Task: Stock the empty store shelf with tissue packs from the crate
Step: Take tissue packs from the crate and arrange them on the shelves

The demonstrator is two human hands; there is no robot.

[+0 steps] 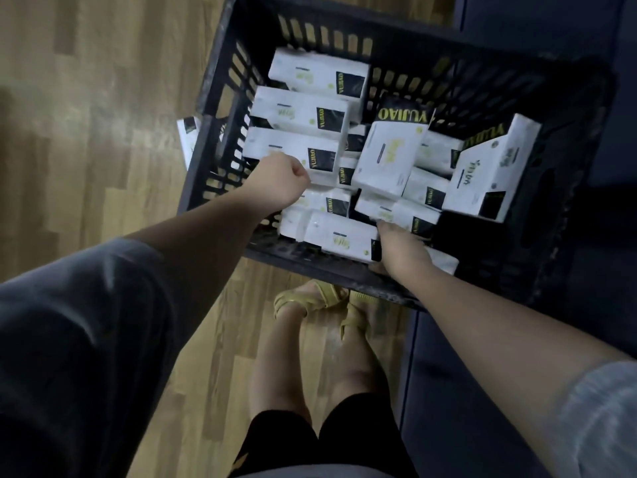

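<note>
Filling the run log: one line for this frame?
both hands in crate | left hand on tissue pack | right hand between packs | shelf unseen

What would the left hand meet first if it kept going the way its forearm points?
Probably the tissue pack right at the left hand's knuckles, in the crate; whether they already touch is unclear.

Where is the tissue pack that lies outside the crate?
In the head view, the stray tissue pack lies on the wooden floor against the crate's left wall.

Tissue packs (344,139) in crate (220,98), one pack (188,139) outside, left.
</note>
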